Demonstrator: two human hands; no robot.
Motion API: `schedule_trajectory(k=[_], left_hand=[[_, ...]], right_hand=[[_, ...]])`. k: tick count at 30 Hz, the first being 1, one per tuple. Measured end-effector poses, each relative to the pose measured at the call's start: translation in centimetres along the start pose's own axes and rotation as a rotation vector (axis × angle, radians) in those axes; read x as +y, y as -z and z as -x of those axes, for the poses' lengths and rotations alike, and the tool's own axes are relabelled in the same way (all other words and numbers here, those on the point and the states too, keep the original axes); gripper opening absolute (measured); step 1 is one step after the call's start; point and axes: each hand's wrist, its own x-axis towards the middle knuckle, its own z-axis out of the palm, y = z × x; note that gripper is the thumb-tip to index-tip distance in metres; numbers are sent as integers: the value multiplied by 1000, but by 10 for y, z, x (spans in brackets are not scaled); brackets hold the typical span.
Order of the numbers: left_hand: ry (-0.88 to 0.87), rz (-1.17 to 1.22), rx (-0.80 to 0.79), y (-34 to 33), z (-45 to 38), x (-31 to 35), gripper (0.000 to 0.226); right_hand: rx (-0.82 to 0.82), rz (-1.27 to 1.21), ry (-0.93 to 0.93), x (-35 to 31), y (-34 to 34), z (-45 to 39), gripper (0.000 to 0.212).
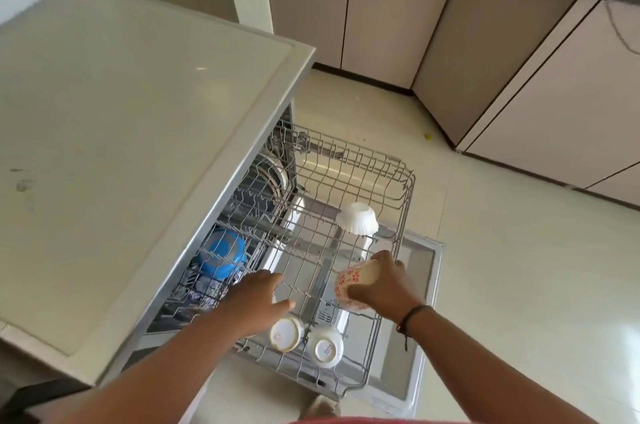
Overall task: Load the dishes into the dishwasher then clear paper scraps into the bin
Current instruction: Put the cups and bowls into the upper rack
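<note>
Gripping a patterned cup [355,283] tilted over the upper rack [349,160], right hand [384,285] fingers curled round it; left hand [258,295] fingers relaxed, empty. Risk: cup knocking neighbouring cups [304,340], tipping between wires.

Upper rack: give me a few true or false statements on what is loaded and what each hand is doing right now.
1. The right hand grips a red-patterned cup. True.
2. The left hand holds a plate. False: it holds nothing, its fingers straight over the rack.
3. Two white cups sit upside down at the rack's near edge. True.
4. The white fluted bowl lies on the floor. False: it sits upside down in the rack, beyond the right hand.
5. The blue bowl is in the rack's pulled-out part. False: it sits further in, under the counter.
</note>
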Motion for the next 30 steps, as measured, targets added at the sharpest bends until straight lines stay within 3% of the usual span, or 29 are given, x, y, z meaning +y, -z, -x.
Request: schedule_trajectory(k=[2,5,21,26,30], left_hand=[[-11,-187,8,-9,-3,-12,67],[-10,-275,24,-20,-5,-24,67],[43,-153,88,-38,3,-38,69],[63,-155,80,-44,3,-42,73],[51,-161,82,-42,5,-42,74]], right_hand=[[-3,172,13,-3,-13,-9,77],[-32,285,46,-8,-32,-24,81],[-74,404,57,15,-73,-60,75],[-125,478,69,16,-74,-65,86],[-138,358,40,8,-62,-71,102]])
